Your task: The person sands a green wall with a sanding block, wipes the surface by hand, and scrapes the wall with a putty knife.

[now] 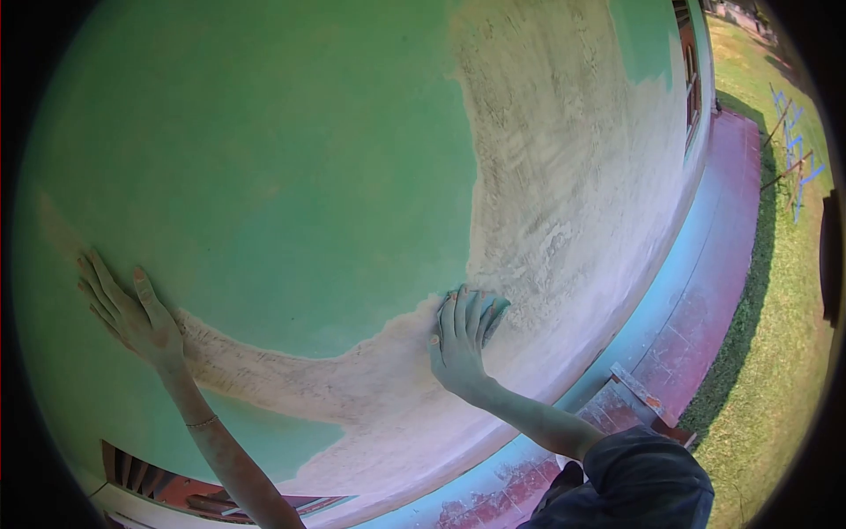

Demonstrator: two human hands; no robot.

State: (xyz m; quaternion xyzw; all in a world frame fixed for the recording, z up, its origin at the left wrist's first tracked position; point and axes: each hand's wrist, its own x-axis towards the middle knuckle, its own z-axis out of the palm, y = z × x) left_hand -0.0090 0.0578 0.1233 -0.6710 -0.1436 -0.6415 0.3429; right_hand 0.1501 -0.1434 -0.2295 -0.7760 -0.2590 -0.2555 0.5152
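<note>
My left hand lies flat against the green wall, fingers stretched out and thumb apart, with nothing in it. A thin band circles that wrist. My right hand presses a folded, greenish sheet of sandpaper to the wall, its fingers lying over the sheet. Most of the sheet is hidden under the palm. It rests on a rough whitish patch, where bare filler or plaster shows beside the green paint. A narrower whitish band curves between my two hands.
A red and blue ledge runs along the wall's foot, with a wooden plank on it. Grass lies beyond, where a blue and brown frame stands. Openings with slats show at lower left and upper right.
</note>
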